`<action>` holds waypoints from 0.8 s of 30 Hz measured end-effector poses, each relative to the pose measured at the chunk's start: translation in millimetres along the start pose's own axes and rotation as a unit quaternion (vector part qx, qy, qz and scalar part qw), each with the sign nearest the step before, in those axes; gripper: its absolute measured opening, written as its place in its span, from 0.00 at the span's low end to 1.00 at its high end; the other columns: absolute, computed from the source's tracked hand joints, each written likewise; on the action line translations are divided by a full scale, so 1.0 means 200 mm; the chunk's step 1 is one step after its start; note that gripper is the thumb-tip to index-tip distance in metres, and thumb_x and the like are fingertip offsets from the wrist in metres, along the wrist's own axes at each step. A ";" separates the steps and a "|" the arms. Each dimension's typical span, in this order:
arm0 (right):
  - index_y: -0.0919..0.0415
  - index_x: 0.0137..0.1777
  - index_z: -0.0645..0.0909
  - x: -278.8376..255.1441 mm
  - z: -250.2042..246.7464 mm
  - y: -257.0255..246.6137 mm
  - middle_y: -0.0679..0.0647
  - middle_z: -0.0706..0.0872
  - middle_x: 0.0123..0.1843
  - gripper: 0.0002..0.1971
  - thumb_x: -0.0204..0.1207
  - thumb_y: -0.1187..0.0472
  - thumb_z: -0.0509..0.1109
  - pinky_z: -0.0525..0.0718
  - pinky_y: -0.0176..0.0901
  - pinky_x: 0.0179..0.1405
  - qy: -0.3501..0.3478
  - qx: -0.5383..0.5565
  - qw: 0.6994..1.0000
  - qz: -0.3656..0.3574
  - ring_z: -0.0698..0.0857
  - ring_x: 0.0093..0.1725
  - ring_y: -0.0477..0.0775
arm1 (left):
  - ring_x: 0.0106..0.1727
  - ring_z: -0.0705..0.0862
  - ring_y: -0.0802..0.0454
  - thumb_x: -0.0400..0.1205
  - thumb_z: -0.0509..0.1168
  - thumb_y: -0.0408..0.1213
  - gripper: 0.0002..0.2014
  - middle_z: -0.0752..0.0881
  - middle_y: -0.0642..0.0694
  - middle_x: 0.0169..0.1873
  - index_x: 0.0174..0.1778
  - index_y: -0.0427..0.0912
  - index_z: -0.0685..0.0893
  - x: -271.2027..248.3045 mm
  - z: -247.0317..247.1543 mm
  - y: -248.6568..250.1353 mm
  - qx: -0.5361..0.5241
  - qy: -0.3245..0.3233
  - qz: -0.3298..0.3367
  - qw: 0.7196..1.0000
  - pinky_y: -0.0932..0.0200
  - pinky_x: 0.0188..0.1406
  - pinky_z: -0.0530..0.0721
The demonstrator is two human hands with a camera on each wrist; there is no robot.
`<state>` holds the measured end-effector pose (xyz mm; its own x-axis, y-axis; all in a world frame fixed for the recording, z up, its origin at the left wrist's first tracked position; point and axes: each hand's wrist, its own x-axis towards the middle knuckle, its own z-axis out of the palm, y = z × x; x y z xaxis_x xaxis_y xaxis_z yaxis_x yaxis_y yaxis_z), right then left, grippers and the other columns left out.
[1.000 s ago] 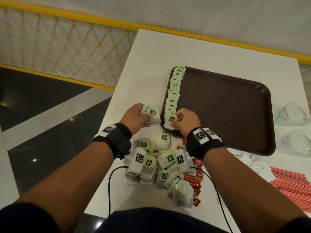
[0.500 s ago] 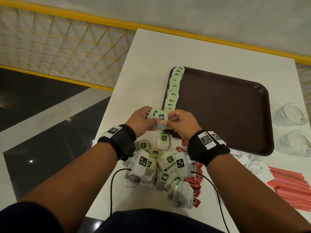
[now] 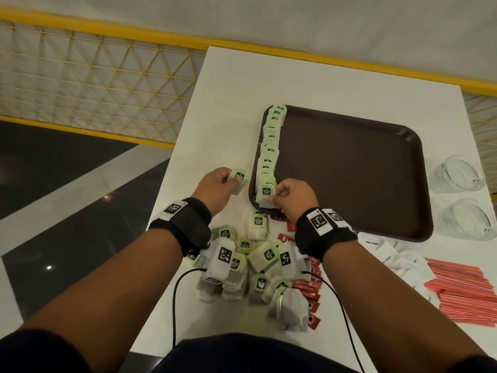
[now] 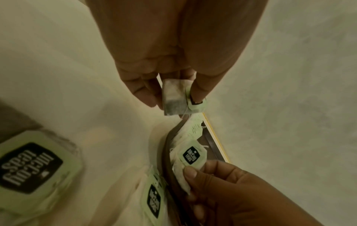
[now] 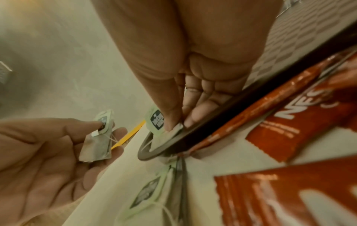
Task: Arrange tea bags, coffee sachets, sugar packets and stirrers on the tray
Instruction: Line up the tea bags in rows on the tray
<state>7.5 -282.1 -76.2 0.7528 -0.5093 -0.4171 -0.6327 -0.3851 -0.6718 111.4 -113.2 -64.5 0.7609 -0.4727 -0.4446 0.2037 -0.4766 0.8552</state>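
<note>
A brown tray (image 3: 349,170) lies on the white table, with a row of green-tagged tea bags (image 3: 270,146) along its left rim. My right hand (image 3: 291,196) pinches a tea bag (image 3: 266,196) at the tray's near-left corner, at the near end of that row. My left hand (image 3: 219,189) holds another tea bag (image 3: 238,180) between thumb and fingers, above the table just left of the tray. The left wrist view shows this held tea bag (image 4: 178,97) and the right hand's tea bag (image 4: 190,159) on the tray rim. A pile of loose tea bags (image 3: 250,265) lies under my wrists.
Red coffee sachets (image 3: 309,286) lie beside the pile. White sugar packets (image 3: 398,259) and red stirrers (image 3: 468,289) sit at the right, near the tray's front edge. Two clear glass cups (image 3: 462,173) stand at the table's right edge. A yellow mesh railing (image 3: 94,84) runs behind the table on the left.
My hands met over the pile half a second ago and have since parted. The right hand has carried one tea bag to the tray's near-left corner; the left keeps another.
</note>
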 end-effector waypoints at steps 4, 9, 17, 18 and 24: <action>0.60 0.47 0.83 -0.01 0.00 -0.02 0.53 0.87 0.41 0.09 0.72 0.59 0.78 0.87 0.46 0.43 0.004 -0.010 1.000 0.001 0.85 0.41 0.52 | 0.37 0.79 0.56 0.84 0.68 0.39 0.06 0.88 0.44 0.42 0.47 0.41 0.88 0.00 -0.01 0.01 -0.015 0.015 0.011 1.000 0.59 0.43 0.76; 0.58 0.49 0.79 -0.02 0.00 -0.01 0.50 0.82 0.37 0.13 0.70 0.58 0.79 0.78 0.36 0.33 0.032 0.003 0.999 0.017 0.79 0.35 0.46 | 0.44 0.80 0.49 0.83 0.69 0.38 0.07 0.82 0.40 0.43 0.40 0.43 0.85 0.01 -0.01 0.00 -0.054 0.005 0.009 0.998 0.63 0.37 0.81; 0.61 0.49 0.77 -0.03 0.02 -0.03 0.51 0.81 0.38 0.18 0.67 0.57 0.82 0.75 0.37 0.30 0.000 0.009 1.000 0.010 0.78 0.34 0.48 | 0.46 0.83 0.47 0.84 0.68 0.36 0.07 0.82 0.36 0.45 0.39 0.41 0.83 0.04 0.01 0.00 -0.114 -0.007 -0.008 0.993 0.63 0.38 0.85; 0.61 0.49 0.76 -0.03 0.02 -0.03 0.51 0.81 0.38 0.18 0.67 0.57 0.82 0.76 0.38 0.31 -0.002 0.012 1.000 0.011 0.78 0.34 0.49 | 0.44 0.82 0.48 0.84 0.68 0.35 0.07 0.80 0.37 0.44 0.39 0.40 0.82 0.05 0.02 0.00 -0.111 -0.010 -0.007 0.994 0.64 0.38 0.85; 0.58 0.48 0.83 -0.01 -0.07 -0.09 0.48 0.84 0.40 0.09 0.80 0.52 0.69 0.82 0.42 0.43 0.027 -0.002 0.997 -0.067 0.83 0.41 0.49 | 0.41 0.83 0.55 0.80 0.73 0.34 0.04 0.83 0.46 0.40 0.45 0.45 0.84 0.07 0.05 0.06 -0.107 -0.023 0.015 0.994 0.64 0.37 0.83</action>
<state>14.1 -285.7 -54.9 0.8200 -0.4931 -0.2906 -0.5281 -0.4562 -0.7162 119.4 -132.9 -62.7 0.7412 -0.5192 -0.4255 0.3116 -0.2953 0.9032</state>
